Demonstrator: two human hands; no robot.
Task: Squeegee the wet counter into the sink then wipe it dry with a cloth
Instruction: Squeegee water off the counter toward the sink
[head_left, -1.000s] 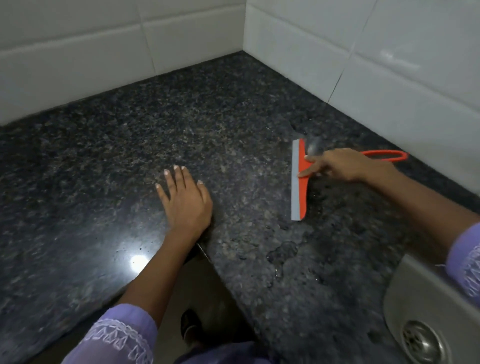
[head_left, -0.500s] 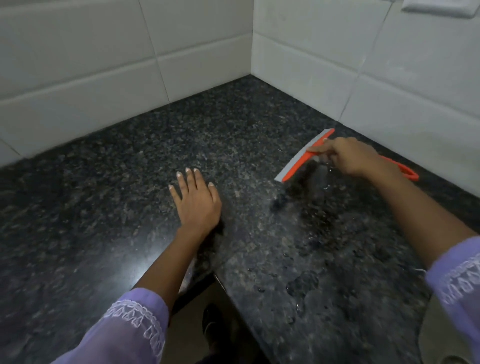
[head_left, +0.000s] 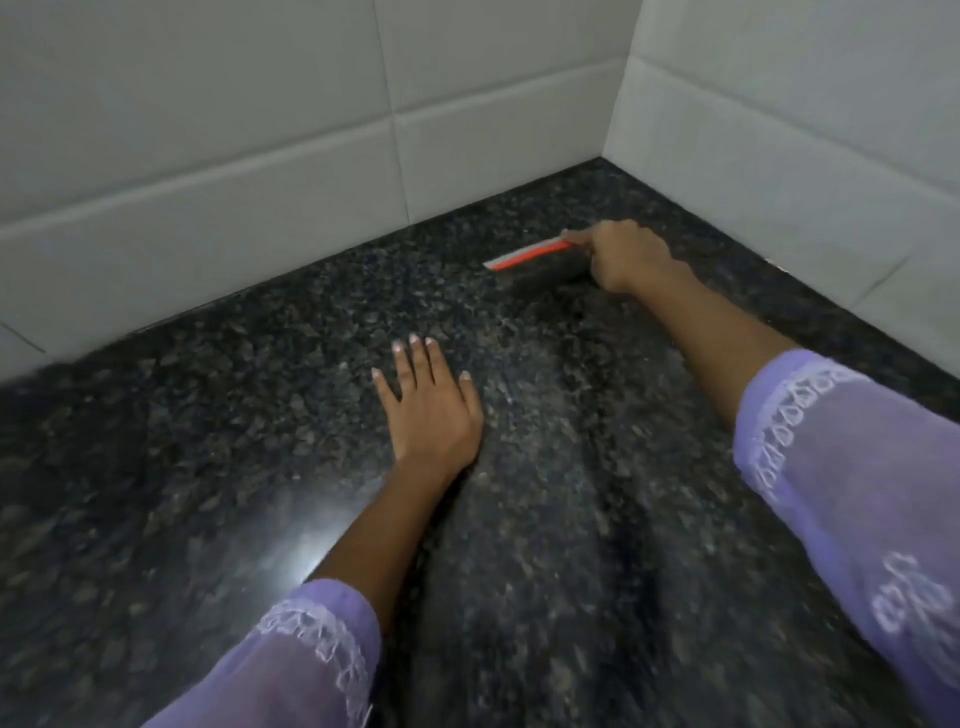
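Observation:
The orange squeegee (head_left: 527, 255) with its grey blade lies far back on the dark speckled granite counter (head_left: 208, 415), close to the inner corner of the tiled walls. My right hand (head_left: 626, 254) is shut on it, covering its handle. My left hand (head_left: 428, 402) rests flat on the counter in the middle, fingers spread, holding nothing. The sink and any cloth are out of view. The picture is motion-blurred.
White tiled walls (head_left: 260, 130) rise behind the counter and on the right (head_left: 779, 130), meeting in a corner. A bright light reflection (head_left: 301, 540) shows on the counter near my left forearm. Purple sleeves cover both forearms.
My right hand has carried the squeegee away from the sink side and back toward the wall corner, turning the blade. The view swung left, so the sink dropped out of sight. The left hand stayed flat.

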